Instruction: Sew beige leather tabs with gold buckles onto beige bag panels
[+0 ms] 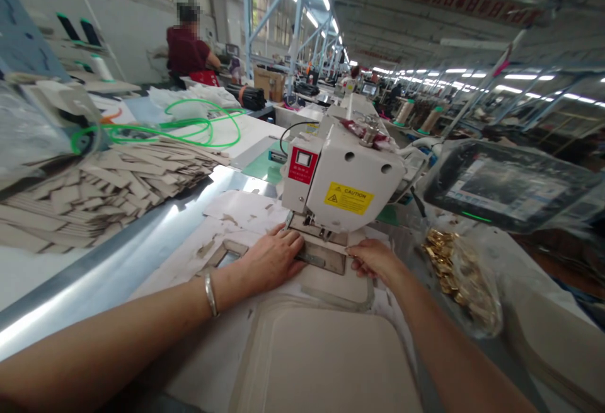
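Observation:
A white sewing machine head (350,167) with a yellow caution label stands in front of me. Beneath it, a narrow beige strip (326,246) lies along a metal-edged clamp frame (326,261) on top of a beige panel (340,285) with rounded corners. My left hand (274,258), a silver bangle at its wrist, rests flat with fingers stretched over the frame's left end. At the right end, my right hand (375,258) pinches the strip between thumb and forefinger; its other fingers curl below. Nearer me sits a stack of beige panels (331,362).
Loose beige strips (113,186) are heaped at left, near a green hose (203,139). A control screen (505,186) stands at right, above a plastic bag of gold metal pieces (449,268). More stacked panels (558,337) lie at lower right. A person (189,50) sits further back.

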`<state>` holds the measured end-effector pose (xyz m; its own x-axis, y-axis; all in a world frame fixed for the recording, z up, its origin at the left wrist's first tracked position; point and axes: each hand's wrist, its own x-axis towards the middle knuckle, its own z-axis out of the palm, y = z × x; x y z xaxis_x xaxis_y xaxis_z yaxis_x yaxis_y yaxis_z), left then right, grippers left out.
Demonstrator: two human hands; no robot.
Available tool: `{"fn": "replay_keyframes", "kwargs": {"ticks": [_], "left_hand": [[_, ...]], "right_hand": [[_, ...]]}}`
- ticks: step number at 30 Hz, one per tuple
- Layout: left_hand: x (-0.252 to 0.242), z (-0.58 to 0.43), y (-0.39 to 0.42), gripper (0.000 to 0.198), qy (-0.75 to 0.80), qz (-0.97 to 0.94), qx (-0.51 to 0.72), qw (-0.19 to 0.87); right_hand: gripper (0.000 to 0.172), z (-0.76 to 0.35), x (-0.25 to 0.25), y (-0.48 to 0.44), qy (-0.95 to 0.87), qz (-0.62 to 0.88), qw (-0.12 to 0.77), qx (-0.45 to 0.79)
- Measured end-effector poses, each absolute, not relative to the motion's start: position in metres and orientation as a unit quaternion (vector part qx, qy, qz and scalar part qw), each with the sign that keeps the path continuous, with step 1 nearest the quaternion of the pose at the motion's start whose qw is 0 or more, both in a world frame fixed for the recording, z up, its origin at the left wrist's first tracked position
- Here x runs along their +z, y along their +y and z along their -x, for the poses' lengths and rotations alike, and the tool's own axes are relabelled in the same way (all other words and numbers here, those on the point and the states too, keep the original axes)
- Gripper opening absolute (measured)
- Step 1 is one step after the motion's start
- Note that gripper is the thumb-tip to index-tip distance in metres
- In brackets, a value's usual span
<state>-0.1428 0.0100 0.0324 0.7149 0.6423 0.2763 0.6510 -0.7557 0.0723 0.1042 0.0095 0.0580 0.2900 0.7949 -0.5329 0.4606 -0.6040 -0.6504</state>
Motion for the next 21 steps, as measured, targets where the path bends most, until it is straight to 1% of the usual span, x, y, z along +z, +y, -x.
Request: {"fn": "replay_keyframes", "kwargs": {"ticks": [11,21], "left_hand": [[0.038,0.174,0.020,0.030,-0.376,0.915,-0.144,0.027],[0.034,0.143,0.017,0.039,-0.352,0.924,-0.150,0.016]], "right_hand": [[0.013,-0.068,0.057,0.029,-0.411,0.758,0.196,0.467],[0.010,-0.104,0.058,0.026,-0.382,0.766,0.200,0.477]]}}
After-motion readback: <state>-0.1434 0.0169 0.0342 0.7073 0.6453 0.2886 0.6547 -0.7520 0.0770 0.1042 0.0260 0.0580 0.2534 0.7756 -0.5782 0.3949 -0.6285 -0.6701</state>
